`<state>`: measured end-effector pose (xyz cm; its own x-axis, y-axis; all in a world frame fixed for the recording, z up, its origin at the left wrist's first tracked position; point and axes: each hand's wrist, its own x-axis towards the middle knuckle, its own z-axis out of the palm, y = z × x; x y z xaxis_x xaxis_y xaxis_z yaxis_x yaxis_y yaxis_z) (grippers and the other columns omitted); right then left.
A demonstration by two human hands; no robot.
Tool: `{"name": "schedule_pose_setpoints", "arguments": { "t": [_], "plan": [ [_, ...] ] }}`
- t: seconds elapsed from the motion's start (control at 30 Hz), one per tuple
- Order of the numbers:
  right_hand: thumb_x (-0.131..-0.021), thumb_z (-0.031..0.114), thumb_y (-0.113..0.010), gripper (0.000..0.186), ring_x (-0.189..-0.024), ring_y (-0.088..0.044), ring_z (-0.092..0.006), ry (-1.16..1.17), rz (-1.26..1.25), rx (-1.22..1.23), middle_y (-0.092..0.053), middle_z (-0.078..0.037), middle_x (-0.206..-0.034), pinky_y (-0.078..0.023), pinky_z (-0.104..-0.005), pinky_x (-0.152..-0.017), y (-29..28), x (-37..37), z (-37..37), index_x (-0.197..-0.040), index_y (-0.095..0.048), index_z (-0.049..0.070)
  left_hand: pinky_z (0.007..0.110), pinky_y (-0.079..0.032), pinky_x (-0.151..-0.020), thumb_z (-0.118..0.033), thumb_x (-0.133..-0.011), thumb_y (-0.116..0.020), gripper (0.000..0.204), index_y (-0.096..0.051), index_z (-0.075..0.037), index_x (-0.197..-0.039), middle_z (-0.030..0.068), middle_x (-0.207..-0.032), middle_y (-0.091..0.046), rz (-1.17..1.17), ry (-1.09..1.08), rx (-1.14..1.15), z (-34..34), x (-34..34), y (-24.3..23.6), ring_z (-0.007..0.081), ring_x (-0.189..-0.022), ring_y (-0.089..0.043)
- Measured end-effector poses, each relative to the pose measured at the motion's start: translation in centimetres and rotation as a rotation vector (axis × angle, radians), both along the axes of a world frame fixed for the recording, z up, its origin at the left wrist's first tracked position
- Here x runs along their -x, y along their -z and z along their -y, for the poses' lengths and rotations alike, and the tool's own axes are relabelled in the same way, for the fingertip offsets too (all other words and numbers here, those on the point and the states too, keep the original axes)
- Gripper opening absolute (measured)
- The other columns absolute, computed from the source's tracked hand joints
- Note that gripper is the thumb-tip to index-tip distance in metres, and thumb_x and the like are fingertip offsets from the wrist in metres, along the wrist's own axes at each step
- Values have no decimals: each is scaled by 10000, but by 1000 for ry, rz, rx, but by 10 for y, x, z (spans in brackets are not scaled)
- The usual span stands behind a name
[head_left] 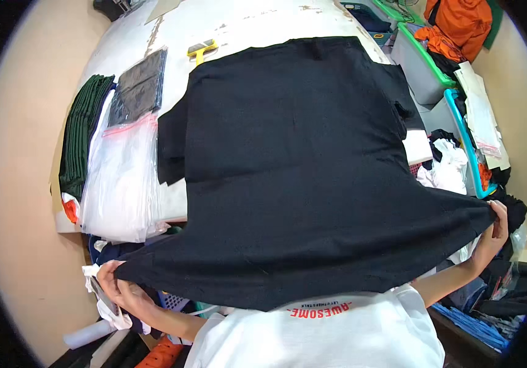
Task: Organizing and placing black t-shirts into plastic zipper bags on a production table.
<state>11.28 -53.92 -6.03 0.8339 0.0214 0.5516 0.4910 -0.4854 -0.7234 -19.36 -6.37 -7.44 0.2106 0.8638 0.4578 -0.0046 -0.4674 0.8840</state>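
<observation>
Nearest, the left hand (116, 283) and right hand (495, 228) each keep a closed pinch grip on a hem corner of a black T-shirt (300, 165), stretched taut. Its far half lies flat on the white bench (226, 24). An uneven pull could likely skew the shirt or drag it into the clear bags (122, 184) beside it.

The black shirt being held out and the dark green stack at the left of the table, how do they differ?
The black shirt is spread out flat, one layer, its hem pulled taut between the left hand and right hand; the dark green stack is folded, many layers, untouched. The shirt covers most of the white table; the stack sits narrow along its left edge. Both are dark cloth.
</observation>
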Motion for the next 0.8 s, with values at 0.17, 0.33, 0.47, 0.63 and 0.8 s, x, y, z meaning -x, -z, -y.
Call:
{"name": "schedule_pose_setpoints", "arguments": {
  "t": [0.17, 0.33, 0.47, 0.63, 0.8],
  "plan": [
    [-774, 51, -501, 164, -882, -479, -170, -138, 46, 26, -498, -83, -959, -344, -247, -814, -1, -58, -8, -918, -526, -23, 207, -368, -729, 5, -725, -499, 199, -524, 5, -922, 42, -883, -497, -66, 2, -22, -56, -16, 5, 119, -794, -469],
    [-833, 130, -536, 207, -862, -498, -113, -89, -141, 117, -545, -42, -941, -364, -208, -776, -5, -143, -19, -966, -556, -26, 209, -418, -482, 104, -661, -469, 259, -546, 19, -893, 69, -761, -529, -164, 159, 53, -133, -60, 0, 116, -590, -509],
    [-840, 126, -526, 159, -729, -466, -65, -180, -168, 178, -513, 14, -800, -369, -191, -656, -18, -213, -61, -898, -569, -15, 205, -348, -332, 64, -678, -549, 103, -575, 21, -768, 61, -655, -514, -249, 326, 26, -195, -112, 3, 114, -447, -458],
    [-816, 136, -575, 139, -713, -451, -40, -315, -299, 129, -496, 40, -747, -358, -181, -644, -9, -292, -133, -812, -570, -3, 172, -290, -343, -97, -767, -608, 120, -583, 14, -729, 20, -556, -507, -286, 402, 185, -249, -193, 23, 52, -351, -364],
    [-826, 202, -565, 211, -718, -468, -55, -460, -323, 332, -522, 26, -731, -373, -194, -673, 21, -374, -200, -818, -585, -7, 187, -319, -438, -153, -784, -618, 152, -619, -10, -733, -13, -600, -534, -435, 452, 270, -289, -272, 47, 32, -466, -409]
  ]
}}
